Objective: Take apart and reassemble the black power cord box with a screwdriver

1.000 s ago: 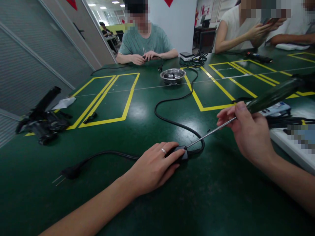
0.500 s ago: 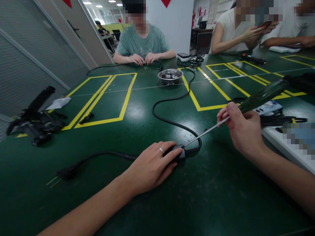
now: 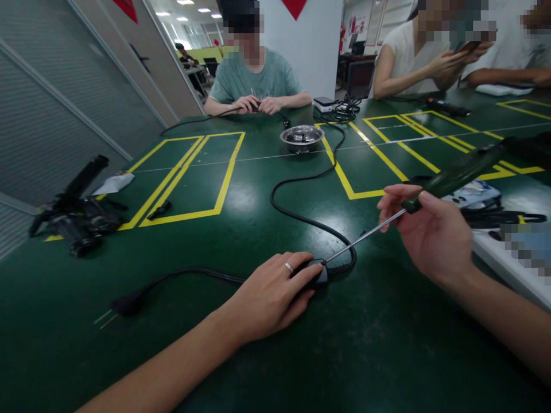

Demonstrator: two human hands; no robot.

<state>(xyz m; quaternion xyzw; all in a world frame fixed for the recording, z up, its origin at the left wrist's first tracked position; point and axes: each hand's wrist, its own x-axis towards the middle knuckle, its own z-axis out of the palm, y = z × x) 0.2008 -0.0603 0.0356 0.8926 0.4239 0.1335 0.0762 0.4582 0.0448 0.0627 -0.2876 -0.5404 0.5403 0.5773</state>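
Observation:
My left hand (image 3: pixel 271 295), a ring on one finger, is closed over a small black housing (image 3: pixel 322 275) in line with a black cord, pressing it to the table. Most of the housing is hidden under the fingers. My right hand (image 3: pixel 439 238) has a loose grip on a screwdriver (image 3: pixel 458 171) with a dark green handle. Its long thin shaft slants down left, and the tip meets the housing beside my left index finger. From the housing the cord (image 3: pixel 307 218) curves away toward the back; its other end leads left to a two-pin plug (image 3: pixel 128 304).
A metal bowl (image 3: pixel 301 137) with small parts stands mid-table. Black parts (image 3: pixel 84 218) lie at the left, one small black piece (image 3: pixel 159 210) nearby. A white device (image 3: pixel 508 267) sits at the right. Across the table a person (image 3: pixel 258 74) handles a cord; others sit at the right.
My right hand has shifted its hold, fingers now more spread and the handle's front end showing. The whole view has shifted slightly. My left hand stays on the housing.

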